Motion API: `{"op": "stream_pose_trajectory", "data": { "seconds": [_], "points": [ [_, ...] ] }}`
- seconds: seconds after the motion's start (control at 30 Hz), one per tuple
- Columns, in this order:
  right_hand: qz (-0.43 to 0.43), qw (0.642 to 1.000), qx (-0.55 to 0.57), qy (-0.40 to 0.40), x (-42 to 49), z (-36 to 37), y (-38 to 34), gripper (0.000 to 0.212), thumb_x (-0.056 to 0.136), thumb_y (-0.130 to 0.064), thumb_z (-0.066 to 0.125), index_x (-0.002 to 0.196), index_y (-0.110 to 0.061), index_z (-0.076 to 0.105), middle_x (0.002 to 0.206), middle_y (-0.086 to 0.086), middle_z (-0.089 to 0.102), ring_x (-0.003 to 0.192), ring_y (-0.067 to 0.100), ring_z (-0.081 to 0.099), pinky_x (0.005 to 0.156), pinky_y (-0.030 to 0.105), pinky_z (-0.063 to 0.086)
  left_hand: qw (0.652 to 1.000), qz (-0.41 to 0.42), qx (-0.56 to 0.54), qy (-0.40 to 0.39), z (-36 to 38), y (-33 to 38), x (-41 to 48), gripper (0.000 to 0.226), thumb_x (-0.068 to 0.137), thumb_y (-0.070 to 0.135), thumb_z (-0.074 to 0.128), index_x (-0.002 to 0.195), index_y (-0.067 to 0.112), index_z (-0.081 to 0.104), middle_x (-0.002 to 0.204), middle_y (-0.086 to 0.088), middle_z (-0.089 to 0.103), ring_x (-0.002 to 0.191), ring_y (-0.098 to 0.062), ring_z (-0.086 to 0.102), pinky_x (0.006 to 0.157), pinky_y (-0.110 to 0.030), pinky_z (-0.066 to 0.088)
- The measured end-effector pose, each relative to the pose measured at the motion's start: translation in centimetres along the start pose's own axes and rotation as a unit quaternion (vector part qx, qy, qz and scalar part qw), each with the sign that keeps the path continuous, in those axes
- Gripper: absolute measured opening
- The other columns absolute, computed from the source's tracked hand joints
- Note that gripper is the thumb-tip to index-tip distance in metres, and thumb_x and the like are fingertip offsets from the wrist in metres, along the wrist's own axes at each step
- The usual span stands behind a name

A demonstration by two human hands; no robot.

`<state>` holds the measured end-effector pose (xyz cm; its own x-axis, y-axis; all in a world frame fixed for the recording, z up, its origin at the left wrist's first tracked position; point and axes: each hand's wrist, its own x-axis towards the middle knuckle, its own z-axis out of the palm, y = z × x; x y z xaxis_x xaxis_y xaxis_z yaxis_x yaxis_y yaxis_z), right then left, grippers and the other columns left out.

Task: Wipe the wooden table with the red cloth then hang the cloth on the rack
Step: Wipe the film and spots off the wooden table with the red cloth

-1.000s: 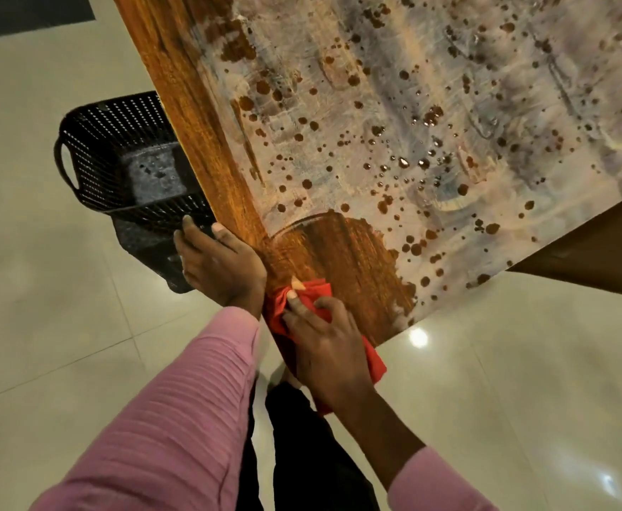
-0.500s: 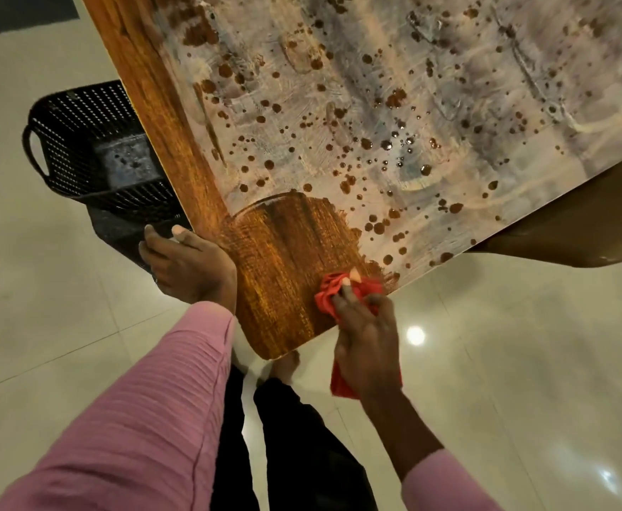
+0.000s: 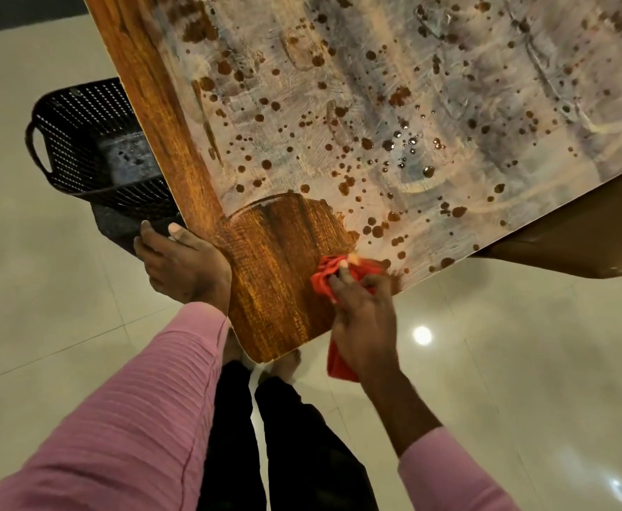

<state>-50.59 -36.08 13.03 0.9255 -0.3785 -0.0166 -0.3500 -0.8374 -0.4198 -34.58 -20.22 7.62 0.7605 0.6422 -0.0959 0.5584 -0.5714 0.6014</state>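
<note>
Red cloth (image 3: 325, 276) is bunched under the curled fingers of the right hand (image 3: 366, 326), which presses it to the wooden table (image 3: 272, 289) at the right edge near the near corner, one end hanging off below the palm. The left hand (image 3: 184, 267) rests against the left edge by that corner; whether it grips cannot be told. A black perforated basket (image 3: 80, 142) stands on the floor just beside the left edge, its contents unclear.
</note>
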Motion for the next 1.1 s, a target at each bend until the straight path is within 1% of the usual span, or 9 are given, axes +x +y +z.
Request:
{"op": "stream_pose_trajectory", "data": {
  "seconds": [0.17, 0.23, 0.3, 0.47, 0.57, 0.73, 0.83, 0.97, 1.1],
  "points": [
    [-0.146, 0.985, -0.015, -0.087, -1.8, 1.8, -3.4, 0.044, 0.077, -0.027, 0.057, 0.120, -0.022, 0.064, 0.131, -0.005, 0.058, 0.105, 0.025, 0.045, 0.084, 0.036, 0.046, 1.000, -0.001, 0.010, -0.002, -0.1, 0.3, -0.2, 0.050, 0.101, 0.038, 0.026, 0.143, 0.015, 0.039, 0.148, -0.012, 0.041, 0.128, -0.032, 0.047, 0.105, -0.047, 0.036],
    [-0.177, 0.980, -0.028, -0.086, -1.0, 1.2, -2.0, 0.044, 0.076, -0.024, 0.063, 0.120, -0.023, 0.064, 0.129, -0.006, 0.059, 0.105, 0.026, 0.050, 0.083, 0.038, 0.049, 1.000, 0.000, 0.011, -0.006, -0.1, 0.4, -0.3, 0.049, 0.101, 0.037, 0.027, 0.144, 0.015, 0.039, 0.149, -0.012, 0.040, 0.129, -0.032, 0.046, 0.106, -0.047, 0.035],
    [-0.134, 0.988, -0.039, -0.065, 0.6, 0.4, 0.0, 0.047, 0.074, -0.016, 0.072, 0.120, -0.022, 0.064, 0.126, -0.005, 0.061, 0.101, 0.027, 0.052, 0.078, 0.039, 0.049, 1.000, 0.002, 0.011, -0.009, -0.2, 0.4, -0.3, 0.049, 0.102, 0.036, 0.028, 0.144, 0.015, 0.038, 0.149, -0.012, 0.040, 0.129, -0.032, 0.046, 0.106, -0.047, 0.035],
    [0.009, 1.000, -0.002, -0.001, 5.3, -0.6, 1.8, 0.045, 0.079, -0.008, 0.067, 0.122, -0.020, 0.063, 0.125, 0.000, 0.062, 0.107, 0.032, 0.048, 0.080, 0.037, 0.034, 1.000, 0.001, 0.016, -0.013, -0.3, 0.5, -0.1, 0.048, 0.103, 0.035, 0.027, 0.145, 0.014, 0.038, 0.149, -0.012, 0.039, 0.130, -0.031, 0.046, 0.107, -0.046, 0.036],
    [0.029, 0.999, 0.021, 0.033, 6.0, 0.2, -1.1, 0.046, 0.072, -0.003, 0.070, 0.116, -0.015, 0.066, 0.116, 0.008, 0.066, 0.099, 0.034, 0.052, 0.077, 0.039, 0.046, 1.000, 0.000, 0.015, -0.013, -0.4, 0.5, -0.1, 0.047, 0.103, 0.034, 0.028, 0.144, 0.014, 0.038, 0.149, -0.012, 0.040, 0.130, -0.031, 0.045, 0.107, -0.047, 0.036],
    [-0.101, 0.991, 0.006, -0.084, 4.6, 2.1, -5.5, 0.048, 0.073, -0.012, 0.065, 0.120, -0.020, 0.064, 0.128, -0.002, 0.061, 0.105, 0.026, 0.045, 0.083, 0.038, 0.047, 1.000, -0.002, 0.022, -0.015, -0.4, 0.8, -0.2, 0.046, 0.103, 0.033, 0.028, 0.144, 0.014, 0.038, 0.149, -0.012, 0.040, 0.131, -0.031, 0.045, 0.107, -0.047, 0.036],
    [-0.180, 0.977, -0.008, -0.113, 4.9, 1.6, -4.4, 0.039, 0.082, -0.020, 0.051, 0.119, -0.022, 0.063, 0.129, -0.004, 0.060, 0.108, 0.028, 0.048, 0.085, 0.040, 0.046, 1.000, -0.006, 0.020, -0.022, -0.4, 0.8, -0.1, 0.047, 0.103, 0.033, 0.028, 0.145, 0.014, 0.037, 0.150, -0.013, 0.039, 0.132, -0.032, 0.043, 0.109, -0.048, 0.035],
    [-0.038, 0.998, -0.005, -0.043, 8.4, 0.0, -0.5, 0.032, 0.088, -0.019, 0.061, 0.120, -0.021, 0.064, 0.127, -0.003, 0.061, 0.108, 0.030, 0.048, 0.085, 0.044, 0.045, 1.000, -0.014, 0.013, -0.024, -0.5, 0.9, 0.0, 0.047, 0.103, 0.033, 0.027, 0.145, 0.014, 0.037, 0.150, -0.013, 0.038, 0.132, -0.033, 0.044, 0.109, -0.049, 0.035],
    [0.028, 0.999, 0.015, -0.008, 11.5, 0.1, -0.7, 0.034, 0.089, -0.013, 0.059, 0.122, -0.017, 0.062, 0.132, -0.002, 0.057, 0.110, 0.029, 0.043, 0.082, 0.034, 0.036, 0.999, -0.014, 0.013, -0.029, -0.6, 1.0, 0.1, 0.046, 0.104, 0.032, 0.027, 0.145, 0.014, 0.037, 0.149, -0.013, 0.039, 0.131, -0.033, 0.045, 0.108, -0.050, 0.036]
  ]
}}
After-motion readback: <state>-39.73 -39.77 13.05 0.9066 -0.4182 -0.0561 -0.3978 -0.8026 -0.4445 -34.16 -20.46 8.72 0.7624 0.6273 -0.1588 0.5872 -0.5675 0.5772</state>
